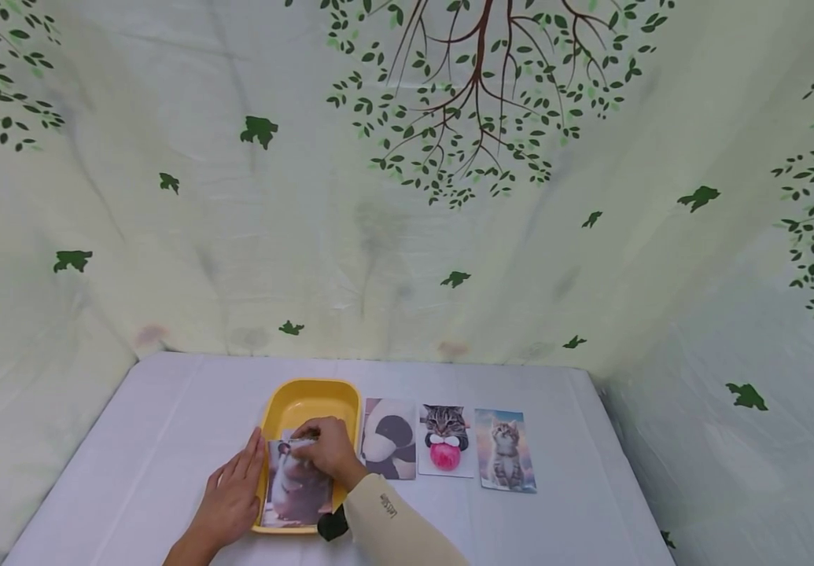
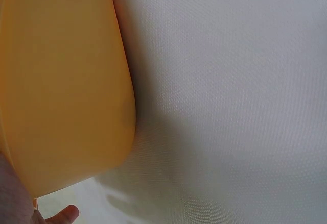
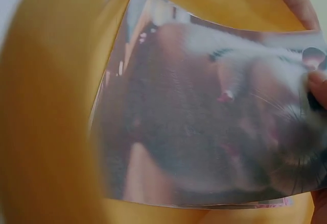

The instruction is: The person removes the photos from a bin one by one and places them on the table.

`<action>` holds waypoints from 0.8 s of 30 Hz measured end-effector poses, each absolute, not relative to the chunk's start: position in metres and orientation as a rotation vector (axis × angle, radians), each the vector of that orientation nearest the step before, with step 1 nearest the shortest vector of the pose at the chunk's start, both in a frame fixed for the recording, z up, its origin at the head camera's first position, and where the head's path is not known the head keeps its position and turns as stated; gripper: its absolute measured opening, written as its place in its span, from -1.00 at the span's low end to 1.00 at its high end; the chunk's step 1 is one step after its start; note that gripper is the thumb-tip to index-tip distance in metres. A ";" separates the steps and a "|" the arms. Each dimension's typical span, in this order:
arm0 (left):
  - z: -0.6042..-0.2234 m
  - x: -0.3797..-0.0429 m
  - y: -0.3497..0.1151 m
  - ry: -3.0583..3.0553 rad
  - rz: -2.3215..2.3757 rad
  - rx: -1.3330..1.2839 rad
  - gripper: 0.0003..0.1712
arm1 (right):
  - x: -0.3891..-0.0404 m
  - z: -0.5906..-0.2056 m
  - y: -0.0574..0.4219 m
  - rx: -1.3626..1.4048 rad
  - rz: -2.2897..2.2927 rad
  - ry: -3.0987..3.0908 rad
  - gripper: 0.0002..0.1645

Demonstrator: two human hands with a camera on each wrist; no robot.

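Observation:
In the head view, a yellow tray point(image 1: 311, 388) stands on the table with a picture card point(image 1: 299, 495) in its near part. The card shows a furry, whiskered animal. My right hand point(image 1: 329, 450) pinches this card near its far edge; in the right wrist view the thumb point(image 3: 318, 87) presses on its face and the card point(image 3: 184, 112) bends. Another card's edge point(image 3: 276, 202) peeks out underneath. My left hand point(image 1: 231, 489) rests against the tray's left side with fingers extended. The left wrist view shows the tray's outer wall point(image 2: 66, 81) beside that hand.
Right of the tray, three picture cards lie in a row: a grey-and-white one point(image 1: 388, 440), a cat with a pink ball point(image 1: 446, 442) and a kitten point(image 1: 506, 452). A white cloth covers the table point(image 1: 576, 519). Behind hangs a leaf-patterned curtain point(image 1: 378, 259).

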State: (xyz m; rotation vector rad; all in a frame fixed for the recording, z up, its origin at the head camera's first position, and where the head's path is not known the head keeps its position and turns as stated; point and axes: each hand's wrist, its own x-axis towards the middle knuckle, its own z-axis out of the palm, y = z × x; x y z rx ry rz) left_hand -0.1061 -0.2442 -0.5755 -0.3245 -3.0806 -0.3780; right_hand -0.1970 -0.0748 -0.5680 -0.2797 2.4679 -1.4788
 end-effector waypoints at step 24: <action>-0.578 -0.107 -0.243 -3.097 -0.356 -0.304 -0.07 | -0.198 -0.560 -0.069 -0.297 -1.636 2.453 -0.91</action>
